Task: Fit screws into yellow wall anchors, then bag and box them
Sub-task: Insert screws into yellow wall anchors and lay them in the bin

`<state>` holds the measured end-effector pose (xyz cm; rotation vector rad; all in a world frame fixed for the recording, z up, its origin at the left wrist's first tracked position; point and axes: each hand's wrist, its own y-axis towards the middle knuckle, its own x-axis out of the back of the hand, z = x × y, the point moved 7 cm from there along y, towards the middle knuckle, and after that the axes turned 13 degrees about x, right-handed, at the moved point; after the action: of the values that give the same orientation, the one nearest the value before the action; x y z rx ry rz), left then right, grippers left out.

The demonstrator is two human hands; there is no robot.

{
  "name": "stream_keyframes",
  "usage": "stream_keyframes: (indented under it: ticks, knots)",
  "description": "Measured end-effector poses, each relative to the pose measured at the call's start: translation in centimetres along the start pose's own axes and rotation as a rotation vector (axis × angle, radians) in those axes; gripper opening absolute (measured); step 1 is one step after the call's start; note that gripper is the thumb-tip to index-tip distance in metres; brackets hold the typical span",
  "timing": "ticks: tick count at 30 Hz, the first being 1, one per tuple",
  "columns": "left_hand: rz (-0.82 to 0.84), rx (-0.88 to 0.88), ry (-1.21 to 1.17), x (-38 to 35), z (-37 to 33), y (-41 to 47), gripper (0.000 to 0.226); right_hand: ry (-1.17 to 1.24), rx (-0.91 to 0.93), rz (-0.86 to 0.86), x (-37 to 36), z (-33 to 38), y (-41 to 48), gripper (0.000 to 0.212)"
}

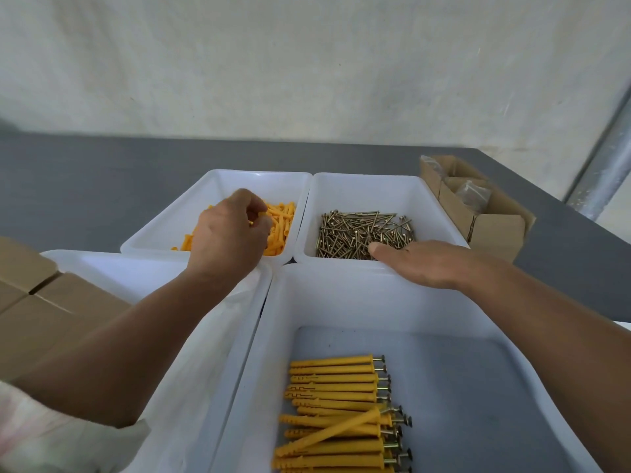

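Observation:
Loose yellow wall anchors lie in the far left white bin. My left hand reaches into that bin, its fingers curled and pinching an anchor in the pile. A heap of brass screws fills the far right white bin. My right hand hovers over the near rim of that bin, fingers straight and flat, thumb tip at the edge of the screws, holding nothing. Several anchors fitted with screws lie stacked in the near white bin.
A fourth white bin at the near left holds clear plastic bags. Closed cardboard boxes stand at the left edge. An open cardboard box with bagged items sits at the right on the grey table, by a metal pole.

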<state>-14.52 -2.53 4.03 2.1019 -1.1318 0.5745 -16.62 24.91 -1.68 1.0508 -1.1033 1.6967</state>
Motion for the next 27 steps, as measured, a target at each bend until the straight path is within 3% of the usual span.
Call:
stream_keyframes:
  ticks: [6, 8, 12, 18, 22, 27]
  knots:
    - [-0.143, -0.040, -0.259, 3.2, -2.0, -0.4, 0.002, 0.033, -0.007, 0.004, 0.0, 0.0, 0.0, 0.094]
    - [-0.117, -0.024, -0.387, 3.6, -2.4, -0.6, 0.003, 0.037, 0.000, 0.006, 0.1, 0.1, -0.1, 0.093]
    - [0.202, 0.090, -0.625, 1.5, -3.3, -1.7, 0.011, 0.019, 0.004, -0.004, 0.1, 0.2, -0.1, 0.093]
    - [0.642, 0.022, -0.570, -2.5, -5.0, -5.1, 0.006, 0.016, -0.001, -0.021, 0.1, 0.1, -0.1, 0.091]
    - [0.778, -0.064, -0.435, -4.1, -5.1, -6.6, 0.003, 0.020, 0.029, -0.077, 0.5, 0.5, -0.3, 0.079]
    - [0.803, -0.076, -0.365, -4.7, -4.8, -6.9, 0.006, 0.219, 0.165, -0.115, 1.2, 1.1, -1.0, 0.055]
